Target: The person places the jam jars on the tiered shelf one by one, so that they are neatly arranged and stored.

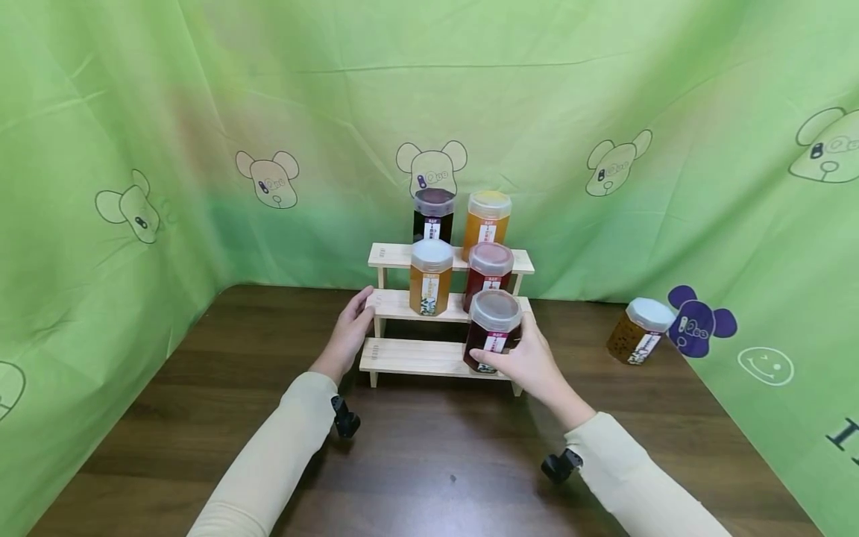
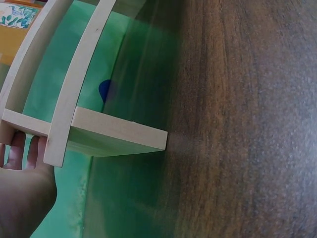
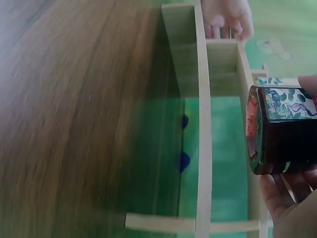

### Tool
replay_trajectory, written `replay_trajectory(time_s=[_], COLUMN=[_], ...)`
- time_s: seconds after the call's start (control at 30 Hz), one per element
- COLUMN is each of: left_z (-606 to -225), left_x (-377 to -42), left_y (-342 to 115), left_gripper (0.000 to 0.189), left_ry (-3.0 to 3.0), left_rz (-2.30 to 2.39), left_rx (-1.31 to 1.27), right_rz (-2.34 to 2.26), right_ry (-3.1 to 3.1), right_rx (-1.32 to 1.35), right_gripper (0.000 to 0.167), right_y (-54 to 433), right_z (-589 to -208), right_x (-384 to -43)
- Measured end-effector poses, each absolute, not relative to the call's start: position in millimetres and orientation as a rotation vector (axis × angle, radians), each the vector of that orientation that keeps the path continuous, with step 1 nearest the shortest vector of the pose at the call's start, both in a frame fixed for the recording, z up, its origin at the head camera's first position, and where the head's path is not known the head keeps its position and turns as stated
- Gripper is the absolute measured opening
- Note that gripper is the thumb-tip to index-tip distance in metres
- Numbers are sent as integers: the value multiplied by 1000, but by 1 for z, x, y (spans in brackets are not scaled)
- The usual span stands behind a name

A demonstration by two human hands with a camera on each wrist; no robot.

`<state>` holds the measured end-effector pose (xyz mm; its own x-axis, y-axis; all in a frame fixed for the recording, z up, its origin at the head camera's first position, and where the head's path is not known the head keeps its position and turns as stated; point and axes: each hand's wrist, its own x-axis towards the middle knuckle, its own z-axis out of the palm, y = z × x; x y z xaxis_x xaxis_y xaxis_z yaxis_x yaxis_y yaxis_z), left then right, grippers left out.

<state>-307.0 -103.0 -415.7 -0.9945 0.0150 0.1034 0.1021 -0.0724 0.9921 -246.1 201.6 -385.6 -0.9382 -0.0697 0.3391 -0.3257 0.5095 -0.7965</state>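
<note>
A three-step wooden display stand stands on the table. My left hand holds the left end of its middle step, fingers against the side piece in the left wrist view. My right hand grips a dark red jar with a translucent lid, thumb in front by the label. The jar overlaps the bottom step's right end in the head view; the right wrist view shows its base. An amber jar and a red jar stand on the middle step. The top step carries a dark purple jar and an orange-yellow jar.
A brown speckled jar with a white lid stands at the right of the dark wooden table. Green cloth printed with cartoon mouse heads hangs behind and along both sides. Both wrists wear small black cameras.
</note>
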Motion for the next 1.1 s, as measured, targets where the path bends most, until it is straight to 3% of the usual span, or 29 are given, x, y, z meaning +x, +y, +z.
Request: replay_trajectory(time_s=[0.83,1.1], left_z=[-417,-417], left_x=[-308,-308], left_y=[-103,-103], left_gripper=[50,50], left_ry=[-2085,-2102], left_rz=[-2250,-2246], left_rx=[-128,-140], right_rz=[1476,1553], right_ry=[-2474,-2398], right_rx=[356,479], right_gripper=[75,86], right_y=[139,129], right_z=[-398,-405], right_x=[-250,-253])
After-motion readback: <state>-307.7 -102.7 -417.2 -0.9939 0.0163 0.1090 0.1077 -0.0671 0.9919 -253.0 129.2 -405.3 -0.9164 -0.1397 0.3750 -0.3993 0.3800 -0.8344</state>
